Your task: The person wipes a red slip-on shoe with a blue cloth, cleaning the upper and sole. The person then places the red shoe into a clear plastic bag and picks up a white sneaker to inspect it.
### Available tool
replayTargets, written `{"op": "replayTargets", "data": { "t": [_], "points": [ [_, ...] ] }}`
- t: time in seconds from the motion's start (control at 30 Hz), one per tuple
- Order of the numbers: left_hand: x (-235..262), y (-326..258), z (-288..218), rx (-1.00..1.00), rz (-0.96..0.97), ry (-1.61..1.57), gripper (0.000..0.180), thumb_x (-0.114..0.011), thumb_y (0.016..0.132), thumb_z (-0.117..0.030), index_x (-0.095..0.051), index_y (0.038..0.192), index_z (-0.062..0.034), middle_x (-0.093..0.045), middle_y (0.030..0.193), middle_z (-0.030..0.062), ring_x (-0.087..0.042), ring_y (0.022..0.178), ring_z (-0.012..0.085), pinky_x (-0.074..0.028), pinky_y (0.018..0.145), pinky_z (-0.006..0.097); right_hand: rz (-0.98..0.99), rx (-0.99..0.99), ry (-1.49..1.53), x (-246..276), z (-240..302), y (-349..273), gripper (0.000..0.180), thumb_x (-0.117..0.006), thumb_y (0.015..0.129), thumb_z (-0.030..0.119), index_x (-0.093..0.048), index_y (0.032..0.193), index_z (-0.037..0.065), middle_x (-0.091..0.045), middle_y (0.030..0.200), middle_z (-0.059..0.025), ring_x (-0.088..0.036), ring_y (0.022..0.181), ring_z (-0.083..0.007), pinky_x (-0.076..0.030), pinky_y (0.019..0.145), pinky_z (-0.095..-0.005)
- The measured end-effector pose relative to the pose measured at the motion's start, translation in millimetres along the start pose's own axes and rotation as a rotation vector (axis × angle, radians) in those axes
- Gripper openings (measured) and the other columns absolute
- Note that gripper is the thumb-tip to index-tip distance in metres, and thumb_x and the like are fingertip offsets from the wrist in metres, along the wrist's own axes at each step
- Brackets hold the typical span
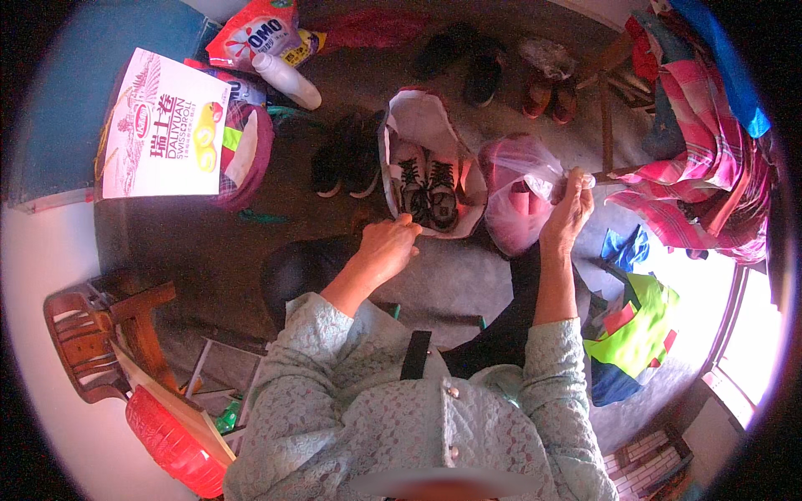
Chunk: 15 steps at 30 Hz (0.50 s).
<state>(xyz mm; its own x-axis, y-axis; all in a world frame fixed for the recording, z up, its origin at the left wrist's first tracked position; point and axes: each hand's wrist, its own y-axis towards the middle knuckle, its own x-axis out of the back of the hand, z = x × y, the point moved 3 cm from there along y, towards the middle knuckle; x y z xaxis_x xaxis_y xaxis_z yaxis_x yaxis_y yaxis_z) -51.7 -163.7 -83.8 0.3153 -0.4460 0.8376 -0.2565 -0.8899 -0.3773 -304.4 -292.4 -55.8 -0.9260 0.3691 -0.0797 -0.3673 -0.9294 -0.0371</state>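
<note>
A white open bag stands on the floor in front of me with a pair of dark lace-up sneakers inside. At its near rim, my left hand is closed, pinching the edge. To the right, my right hand grips the gathered top of a clear plastic bag that has something pink and red in it. This plastic bag sits right beside the white one. What exactly lies inside it cannot be made out through the film.
Dark shoes stand left of the white bag; more shoes are farther back. A printed white carton, a detergent pouch and a white bottle are at far left. Pink plaid cloth hangs right. A wooden chair is near left.
</note>
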Motion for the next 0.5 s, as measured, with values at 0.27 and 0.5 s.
{"op": "replayTargets", "data": {
  "t": [0.27,0.5],
  "points": [
    [1.2,0.6,-7.7,-0.064,0.065,0.081,0.023,-0.063,0.075,-0.019,-0.059,0.094,-0.0059,-0.059,0.095,0.011,-0.062,0.085,0.0322,-0.05,0.067,0.044,0.131,-0.067,0.077,-3.1,-41.3,5.6,0.021,-0.051,0.094,0.024,-0.056,0.083,0.008,-0.053,0.073,0.0023,-0.046,0.065,-0.0069,-0.038,0.059,-0.0222],
    [-5.8,1.6,-3.2,-0.059,0.008,0.101,0.016,-0.06,0.077,-0.017,-0.065,0.082,-0.003,-0.063,0.09,0.0122,-0.064,0.083,0.0296,-0.052,0.065,0.043,0.202,-0.163,0.013,3.4,-64.9,36.1,0.024,-0.051,0.093,0.029,-0.056,0.091,0.006,-0.059,0.077,-0.0017,-0.056,0.069,-0.0112,-0.044,0.063,-0.0255]
  ]
}}
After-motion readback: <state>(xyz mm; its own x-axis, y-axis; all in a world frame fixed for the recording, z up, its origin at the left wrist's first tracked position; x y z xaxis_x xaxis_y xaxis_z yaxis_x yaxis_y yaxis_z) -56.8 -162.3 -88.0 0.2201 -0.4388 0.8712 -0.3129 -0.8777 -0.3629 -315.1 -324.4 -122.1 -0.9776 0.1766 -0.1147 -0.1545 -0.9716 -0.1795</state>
